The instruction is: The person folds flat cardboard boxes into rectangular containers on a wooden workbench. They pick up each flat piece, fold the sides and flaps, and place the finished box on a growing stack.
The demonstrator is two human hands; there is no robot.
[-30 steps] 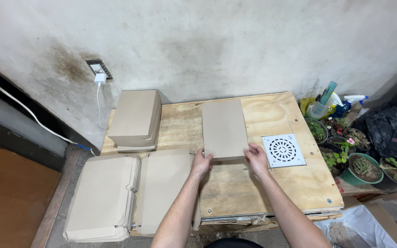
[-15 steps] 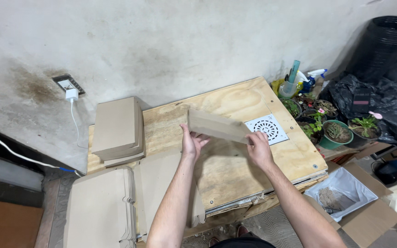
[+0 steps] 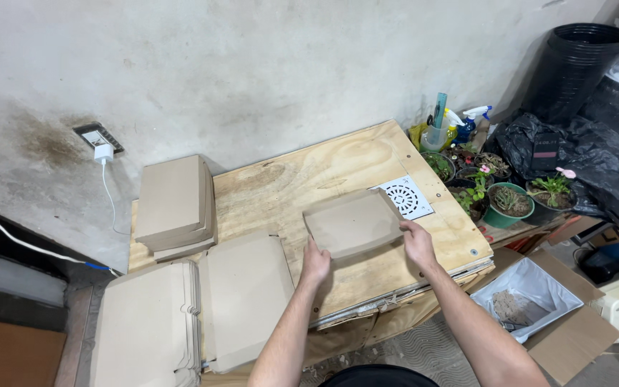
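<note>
While both hands grip it, the left hand [image 3: 315, 262] and right hand [image 3: 418, 242] hold the tan tray [image 3: 352, 221] just above the plywood table [image 3: 288, 188], mid-shaping; next calls for steady, even pressing, I judge

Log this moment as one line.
left hand: grips tan tray | right hand: grips tray | tray: lifted above plywood table

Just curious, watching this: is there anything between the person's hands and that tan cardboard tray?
Nothing visible. The left hand and right hand already grip the cardboard tray at its near edge, above the plywood table. The white drain grate lies just behind it.
</note>
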